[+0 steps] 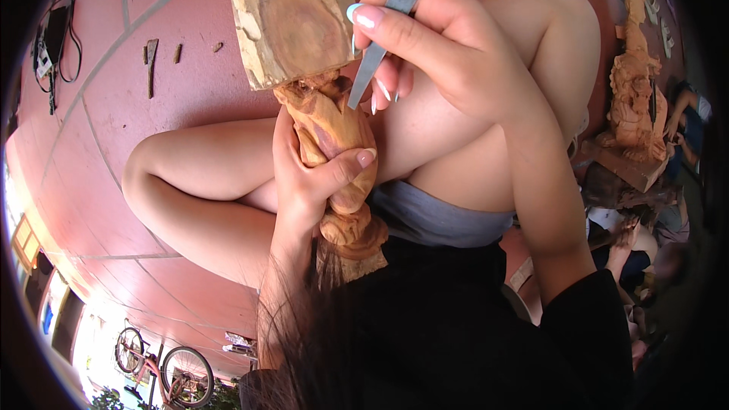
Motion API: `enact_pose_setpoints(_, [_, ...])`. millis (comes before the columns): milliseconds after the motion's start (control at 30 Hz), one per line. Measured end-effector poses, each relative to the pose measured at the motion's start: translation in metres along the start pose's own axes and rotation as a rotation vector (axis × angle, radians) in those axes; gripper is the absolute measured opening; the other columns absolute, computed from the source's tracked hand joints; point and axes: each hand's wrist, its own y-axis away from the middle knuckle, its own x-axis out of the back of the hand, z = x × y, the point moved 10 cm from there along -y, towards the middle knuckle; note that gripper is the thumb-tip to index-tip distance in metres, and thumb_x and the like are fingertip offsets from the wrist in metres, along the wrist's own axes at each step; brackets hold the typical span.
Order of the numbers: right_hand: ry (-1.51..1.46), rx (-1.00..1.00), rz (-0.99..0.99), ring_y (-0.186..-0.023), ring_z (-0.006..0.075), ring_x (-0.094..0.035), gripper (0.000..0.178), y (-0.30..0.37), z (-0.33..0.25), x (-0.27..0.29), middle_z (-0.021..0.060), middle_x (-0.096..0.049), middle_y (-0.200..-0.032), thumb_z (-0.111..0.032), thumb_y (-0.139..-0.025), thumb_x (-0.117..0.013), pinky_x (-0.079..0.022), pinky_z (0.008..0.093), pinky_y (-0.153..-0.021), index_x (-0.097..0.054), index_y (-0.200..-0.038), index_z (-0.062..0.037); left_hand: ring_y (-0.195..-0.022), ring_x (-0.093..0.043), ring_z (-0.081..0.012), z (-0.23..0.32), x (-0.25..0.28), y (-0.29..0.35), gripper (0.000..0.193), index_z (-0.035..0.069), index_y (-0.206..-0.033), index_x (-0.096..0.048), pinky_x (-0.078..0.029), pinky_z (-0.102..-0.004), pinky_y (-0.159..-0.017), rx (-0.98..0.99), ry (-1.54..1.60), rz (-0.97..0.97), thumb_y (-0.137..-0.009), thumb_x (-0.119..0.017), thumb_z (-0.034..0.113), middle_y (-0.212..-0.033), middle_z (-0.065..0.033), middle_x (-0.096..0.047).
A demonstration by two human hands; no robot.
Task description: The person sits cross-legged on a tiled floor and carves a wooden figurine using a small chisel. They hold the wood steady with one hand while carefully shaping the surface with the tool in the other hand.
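Note:
A carved wooden figure with an uncut square block at its far end lies slanted across my lap. My left hand is wrapped round the figure's middle, thumb on top. Between the thumb and fingers of my right hand is a flat grey metal file. Its narrow tip points down at the carved part just below the block; whether it touches the wood I cannot tell. Folds and rounded shapes are cut along the figure, and its near end rests by my black shirt.
On the red tiled floor lie a thin tool, small wood bits and, far left, a black device with a cord. A larger wood carving stands at the right, with other people near it. A bicycle is at lower left.

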Motion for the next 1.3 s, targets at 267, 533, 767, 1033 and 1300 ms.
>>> enact_pose_setpoints(267, [0.033, -0.012, -0.021, -0.060, 0.0072, -0.060, 0.023, -0.001, 0.002, -0.004, 0.0011, -0.061, -0.074, -0.024, -0.102, -0.053, -0.042, 0.0188, -0.054, -0.059, -0.096, -0.0023, -0.099, -0.060, -0.0181, -0.001, 0.001, -0.001, 0.067, -0.004, -0.127, -0.046, -0.048, -0.0316, -0.090, -0.005, 0.006, 0.013, -0.068, -0.078, 0.002, -0.109, -0.0105, -0.061])
enact_pose_setpoints(533, [0.063, 0.005, -0.032, -0.059, 0.0067, -0.060, 0.023, -0.003, 0.003, -0.007, 0.0006, -0.061, -0.073, -0.025, -0.102, -0.053, -0.041, 0.0189, -0.054, -0.059, -0.096, -0.0028, -0.099, -0.060, -0.0178, -0.002, 0.002, -0.002, 0.068, -0.004, -0.128, -0.045, -0.048, -0.0319, -0.091, -0.010, 0.017, -0.004, -0.069, -0.078, 0.002, -0.109, -0.0103, -0.061])
enact_pose_setpoints(767, [0.078, 0.007, -0.021, -0.059, 0.0072, -0.060, 0.024, -0.003, 0.003, -0.005, 0.0007, -0.061, -0.072, -0.025, -0.102, -0.053, -0.041, 0.0191, -0.054, -0.059, -0.097, -0.0020, -0.100, -0.060, -0.0188, 0.000, 0.000, -0.002, 0.068, -0.004, -0.128, -0.045, -0.048, -0.0329, -0.092, -0.006, -0.003, -0.012, -0.069, -0.077, 0.000, -0.109, -0.0107, -0.061])
enact_pose_setpoints(1033, [0.053, -0.005, 0.001, -0.058, 0.0085, -0.060, 0.023, -0.004, 0.002, -0.002, 0.0023, -0.060, -0.067, -0.023, -0.101, -0.055, -0.047, 0.0222, -0.053, -0.059, -0.097, -0.0002, -0.099, -0.061, -0.0186, 0.001, -0.002, -0.003, 0.068, -0.004, -0.128, -0.045, -0.049, -0.0329, -0.092, 0.002, 0.019, -0.018, -0.068, -0.077, -0.001, -0.109, -0.0113, -0.061])
enact_pose_setpoints(1300, [0.006, -0.053, 0.008, -0.057, 0.0091, -0.060, 0.022, -0.007, 0.011, 0.002, 0.0024, -0.060, -0.065, -0.023, -0.100, -0.057, -0.050, 0.0234, -0.053, -0.059, -0.099, -0.0014, -0.099, -0.062, -0.0188, -0.001, 0.001, -0.001, 0.067, -0.004, -0.127, -0.045, -0.049, -0.0329, -0.091, 0.032, 0.028, 0.004, -0.068, -0.077, -0.001, -0.109, -0.0108, -0.061])
